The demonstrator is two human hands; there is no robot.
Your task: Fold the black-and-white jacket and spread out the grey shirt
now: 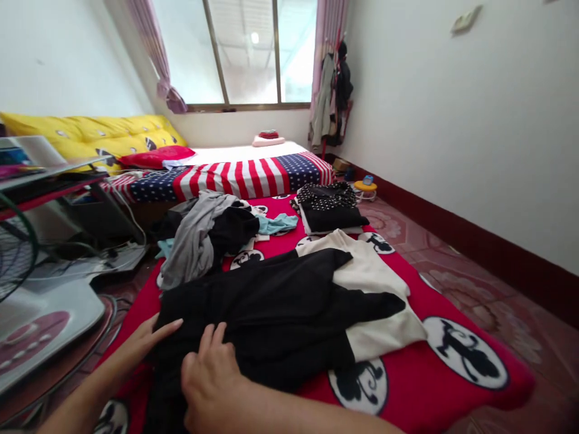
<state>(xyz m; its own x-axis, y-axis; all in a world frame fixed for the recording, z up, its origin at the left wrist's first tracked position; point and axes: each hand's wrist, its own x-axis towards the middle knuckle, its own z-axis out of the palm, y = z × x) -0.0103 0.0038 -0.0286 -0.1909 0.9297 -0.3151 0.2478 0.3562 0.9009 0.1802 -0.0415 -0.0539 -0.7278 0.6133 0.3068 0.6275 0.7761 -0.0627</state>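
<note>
A black garment (pixel 280 307) lies spread on a red blanket (pixel 452 313) with black-and-white round figures. My left hand (pixel 149 340) rests flat on the garment's left edge, fingers stretched out and pointing right. Close beside it, my right hand (pixel 212 371) presses on the near part of the same garment, fingers curled into the cloth. Under the black garment's right side lies a cream garment (pixel 384 271). I cannot see whether the right hand pinches the cloth or only presses on it.
A heap of grey and black clothes (pixel 203 238) lies behind, a folded stack with a dotted piece (pixel 328 208) further back. A flag-patterned bed (pixel 235 175), yellow pillows (pixel 99 135), a fan (pixel 13 247) and desk at left, tiled floor (pixel 474 283) and wall at right.
</note>
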